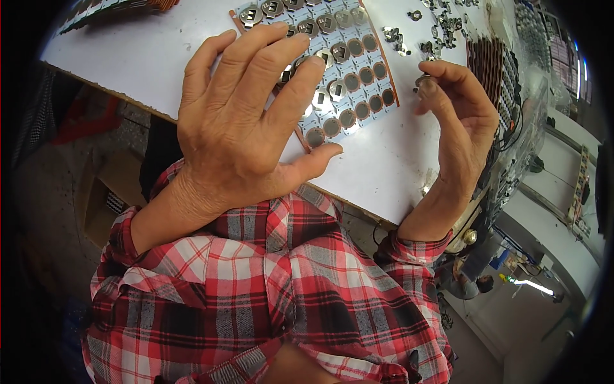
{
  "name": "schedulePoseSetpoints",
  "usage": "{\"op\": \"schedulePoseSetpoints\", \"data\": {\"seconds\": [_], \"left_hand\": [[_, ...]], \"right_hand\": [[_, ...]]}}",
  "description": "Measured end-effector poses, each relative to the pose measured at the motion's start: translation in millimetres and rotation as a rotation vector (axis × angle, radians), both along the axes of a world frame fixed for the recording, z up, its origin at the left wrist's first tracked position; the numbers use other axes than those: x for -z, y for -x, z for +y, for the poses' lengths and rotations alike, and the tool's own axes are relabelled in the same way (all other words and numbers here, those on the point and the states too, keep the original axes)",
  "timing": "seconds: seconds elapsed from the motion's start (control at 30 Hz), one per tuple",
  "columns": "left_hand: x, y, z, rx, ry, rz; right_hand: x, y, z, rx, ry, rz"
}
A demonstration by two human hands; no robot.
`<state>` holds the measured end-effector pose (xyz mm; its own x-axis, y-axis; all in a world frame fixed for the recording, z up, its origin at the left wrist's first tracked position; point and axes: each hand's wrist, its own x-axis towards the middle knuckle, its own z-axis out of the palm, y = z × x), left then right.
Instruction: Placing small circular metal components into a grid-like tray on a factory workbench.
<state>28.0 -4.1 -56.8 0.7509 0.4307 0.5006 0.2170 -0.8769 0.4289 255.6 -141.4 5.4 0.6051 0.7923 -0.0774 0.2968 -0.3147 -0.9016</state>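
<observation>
A printed circuit board panel (391, 78) with rows of round pads lies on the white tabletop before me. Round metal battery clips (336, 89) sit on many pads in its far and left parts, while the dark round pads (347, 118) along the near and right rows show bare. My left hand (240, 125) is open over the panel's left side, fingers stretched forward, covering some of the clips. To the right of the panel my right hand (465, 118) pinches a small metal clip (421, 80) between thumb and forefinger, held just above the table. Fingers partly hide this clip.
Loose metal clips (446, 27) lie scattered beyond my right hand. A row of stacked brown-edged boards (487, 64) stands at the table's right, near clear plastic bags (532, 38). More boards (105, 14) lie far left. An open cardboard box (105, 192) is on the floor, left.
</observation>
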Motion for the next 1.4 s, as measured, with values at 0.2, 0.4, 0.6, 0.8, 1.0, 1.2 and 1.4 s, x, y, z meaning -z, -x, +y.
{"op": "schedulePoseSetpoints", "data": {"seconds": [0.2, 0.4, 0.6, 0.8, 1.0, 1.2, 1.4], "left_hand": [[-2.6, -0.7, -0.4, -0.006, 0.012, -0.001], [-3.7, -2.2, -2.0, 0.004, 0.061, -0.029], [-1.7, -2.6, -1.5, 0.002, 0.059, -0.044], [-2.4, -2.3, -1.1, 0.007, 0.064, -0.059], [1.9, -1.8, -2.8, 0.008, 0.08, -0.088], [1.8, -4.3, -2.3, 0.015, 0.096, -0.094], [-0.5, -2.0, -2.8, 0.011, 0.079, -0.076]], "right_hand": [[5.0, 14.4, 15.8, -0.036, -0.334, -0.143], [2.1, 13.1, 6.7, -0.308, -0.22, 0.165], [7.9, 37.0, 19.3, -0.246, -0.022, -0.076], [9.0, 41.5, 24.9, -0.34, -0.028, -0.318], [0.6, 45.6, 29.2, -0.418, 0.067, -0.52], [7.3, 42.2, 30.5, -0.267, -0.029, -0.37], [8.3, 38.2, 29.6, -0.232, -0.048, -0.234]]}}
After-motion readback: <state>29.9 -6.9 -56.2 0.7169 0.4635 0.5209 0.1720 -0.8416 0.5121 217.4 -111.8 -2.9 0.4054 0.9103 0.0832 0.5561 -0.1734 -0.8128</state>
